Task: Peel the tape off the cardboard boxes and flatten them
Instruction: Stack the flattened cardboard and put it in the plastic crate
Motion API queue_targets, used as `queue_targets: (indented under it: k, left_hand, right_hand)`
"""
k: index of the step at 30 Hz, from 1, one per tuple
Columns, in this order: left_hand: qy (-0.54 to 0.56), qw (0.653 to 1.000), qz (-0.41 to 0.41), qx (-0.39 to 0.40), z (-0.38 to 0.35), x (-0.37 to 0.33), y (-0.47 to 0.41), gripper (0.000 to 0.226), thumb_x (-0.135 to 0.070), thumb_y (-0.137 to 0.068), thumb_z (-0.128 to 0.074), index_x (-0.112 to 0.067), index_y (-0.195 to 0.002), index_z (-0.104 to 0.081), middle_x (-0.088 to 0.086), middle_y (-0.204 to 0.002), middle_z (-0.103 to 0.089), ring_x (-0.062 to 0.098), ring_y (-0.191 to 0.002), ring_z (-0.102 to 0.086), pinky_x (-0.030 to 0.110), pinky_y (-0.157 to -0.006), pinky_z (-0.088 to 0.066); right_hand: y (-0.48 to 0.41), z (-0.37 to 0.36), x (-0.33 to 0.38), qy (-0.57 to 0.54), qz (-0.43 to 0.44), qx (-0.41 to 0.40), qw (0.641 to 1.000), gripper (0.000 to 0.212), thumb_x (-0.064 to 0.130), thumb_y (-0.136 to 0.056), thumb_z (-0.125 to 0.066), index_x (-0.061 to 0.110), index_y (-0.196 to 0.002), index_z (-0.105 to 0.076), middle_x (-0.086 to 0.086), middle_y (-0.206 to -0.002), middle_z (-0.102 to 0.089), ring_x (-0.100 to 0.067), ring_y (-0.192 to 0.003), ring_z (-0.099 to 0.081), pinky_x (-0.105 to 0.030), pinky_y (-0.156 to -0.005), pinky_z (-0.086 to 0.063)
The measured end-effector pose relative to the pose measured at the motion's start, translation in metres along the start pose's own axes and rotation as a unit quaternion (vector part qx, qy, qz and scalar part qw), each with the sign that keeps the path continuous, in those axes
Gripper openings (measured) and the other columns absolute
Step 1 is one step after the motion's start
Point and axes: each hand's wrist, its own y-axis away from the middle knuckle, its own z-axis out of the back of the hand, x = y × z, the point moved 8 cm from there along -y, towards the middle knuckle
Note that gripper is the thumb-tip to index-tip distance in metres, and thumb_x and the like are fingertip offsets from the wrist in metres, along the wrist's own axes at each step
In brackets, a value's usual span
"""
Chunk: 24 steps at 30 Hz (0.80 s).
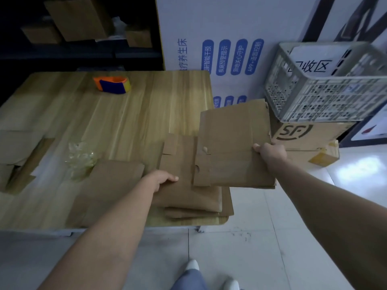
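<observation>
My right hand grips the right edge of a flattened brown cardboard box, held up off the right end of the wooden table. Under it lies a stack of flattened boxes at the table's near right corner. My left hand rests on that stack at its left edge; how its fingers lie is unclear. Another flat cardboard piece lies under my left forearm. A crumpled wad of clear peeled tape sits on the table left of the stack. An opened cardboard box is at the table's left edge.
An orange and blue tape dispenser stands at the table's far side. Right of the table a grey plastic crate sits on a printed cardboard box. A large white printed carton stands behind. Tiled floor and my shoes are below.
</observation>
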Motion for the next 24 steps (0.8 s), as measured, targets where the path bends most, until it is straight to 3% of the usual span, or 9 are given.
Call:
queue_targets:
  k: [6, 11, 16, 19, 24]
  left_hand:
    - [0.033, 0.997, 0.022, 0.065, -0.005, 0.003, 0.001, 0.04, -0.013, -0.074, -0.079, 0.005, -0.106, -0.061, 0.019, -0.093, -0.068, 0.031, -0.085, -0.065, 0.044, -0.091, -0.052]
    - [0.069, 0.994, -0.039, 0.071, 0.002, -0.02, 0.012, 0.062, -0.022, -0.075, -0.079, -0.001, -0.127, -0.05, 0.018, -0.114, -0.064, 0.029, -0.092, -0.065, 0.035, -0.069, -0.054]
    - [0.033, 0.995, -0.095, 0.001, 0.031, -0.055, 0.035, 0.076, -0.021, -0.074, -0.08, -0.004, -0.134, -0.036, 0.017, -0.129, -0.052, 0.035, -0.113, -0.055, 0.043, -0.094, -0.047]
    - [0.041, 0.989, -0.134, -0.049, 0.053, -0.084, 0.045, 0.071, -0.016, -0.081, -0.074, -0.002, -0.136, -0.032, 0.018, -0.133, -0.048, 0.035, -0.119, -0.05, 0.039, -0.089, -0.042]
    - [0.069, 0.98, -0.172, -0.065, 0.068, -0.134, 0.064, 0.071, -0.015, -0.08, -0.074, -0.003, -0.136, -0.033, 0.017, -0.129, -0.051, 0.036, -0.114, -0.054, 0.047, -0.093, -0.047]
  right_hand:
    - [0.0, -0.002, -0.006, -0.014, -0.013, 0.013, 1.0, 0.059, 0.032, -0.082, -0.07, 0.006, -0.132, -0.051, -0.012, -0.122, -0.06, -0.034, -0.109, -0.056, -0.047, -0.098, -0.046]
    - [0.002, -0.002, -0.004, -0.039, -0.027, 0.022, 0.999, 0.064, 0.033, -0.082, -0.07, 0.005, -0.135, -0.048, -0.012, -0.124, -0.059, -0.033, -0.109, -0.056, -0.046, -0.099, -0.045]
    - [0.004, 0.011, 0.019, -0.057, 0.008, 0.005, 0.998, 0.055, 0.028, -0.084, -0.07, 0.002, -0.129, -0.052, -0.013, -0.117, -0.061, -0.034, -0.107, -0.058, -0.044, -0.097, -0.047]
    - [0.005, 0.028, 0.038, -0.069, 0.036, -0.017, 0.997, 0.055, 0.029, -0.082, -0.069, 0.005, -0.129, -0.053, -0.01, -0.116, -0.063, -0.033, -0.105, -0.06, -0.046, -0.096, -0.049]
    - [0.003, 0.067, 0.061, -0.096, 0.061, -0.073, 0.991, 0.048, 0.032, -0.082, -0.067, 0.009, -0.123, -0.058, -0.009, -0.116, -0.063, -0.032, -0.106, -0.059, -0.046, -0.098, -0.047]
